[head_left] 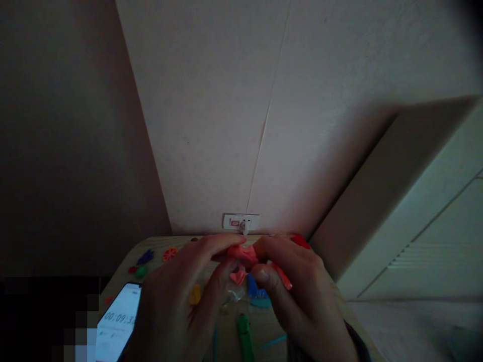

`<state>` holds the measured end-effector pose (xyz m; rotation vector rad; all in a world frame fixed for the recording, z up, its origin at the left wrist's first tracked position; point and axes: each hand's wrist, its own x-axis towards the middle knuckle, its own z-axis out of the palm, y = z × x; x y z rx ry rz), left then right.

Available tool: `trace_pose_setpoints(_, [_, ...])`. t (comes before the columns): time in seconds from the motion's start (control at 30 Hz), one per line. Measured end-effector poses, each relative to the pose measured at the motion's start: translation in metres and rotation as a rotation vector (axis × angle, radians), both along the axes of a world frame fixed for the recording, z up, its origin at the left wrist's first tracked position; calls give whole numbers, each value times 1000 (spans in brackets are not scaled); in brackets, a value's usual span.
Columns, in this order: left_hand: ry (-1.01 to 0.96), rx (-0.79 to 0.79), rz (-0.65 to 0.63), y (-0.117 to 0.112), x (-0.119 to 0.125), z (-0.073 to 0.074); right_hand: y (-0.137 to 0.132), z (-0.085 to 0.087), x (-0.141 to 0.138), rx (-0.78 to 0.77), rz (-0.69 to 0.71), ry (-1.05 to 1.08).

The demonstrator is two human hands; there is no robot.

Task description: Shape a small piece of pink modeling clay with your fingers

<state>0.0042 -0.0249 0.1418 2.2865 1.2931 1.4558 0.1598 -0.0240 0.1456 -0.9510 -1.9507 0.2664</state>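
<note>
Both of my hands meet over a small wooden table [158, 246] in dim light. My left hand [177, 296] and my right hand [298, 291] pinch a small pink-red rubbery piece [243, 254], perhaps a limp balloon, from either side, fingers closed on it. Part of the pink piece hangs down between my thumbs. Under my hands lie small coloured pieces: a yellow one [195, 295], a blue one [253, 289], a teal one [261, 303] and a green stick-like one [245, 338].
A phone [116, 322] with a lit timer screen lies at the table's left front. Orange [169, 254], purple [145, 257], green [141, 271] and red bits sit at the far left. A wall socket [240, 221] is behind the table. A pale cabinet [422, 241] stands right.
</note>
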Motion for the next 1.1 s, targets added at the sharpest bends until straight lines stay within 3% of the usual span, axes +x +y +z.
trace_pose_setpoints(0.87, [29, 95, -21, 1, 12, -2, 2, 2, -1, -39, 30, -13])
trace_pose_setpoints(1.1, [-37, -39, -78, -3, 9, 0, 0, 3, 1, -21, 61, 63])
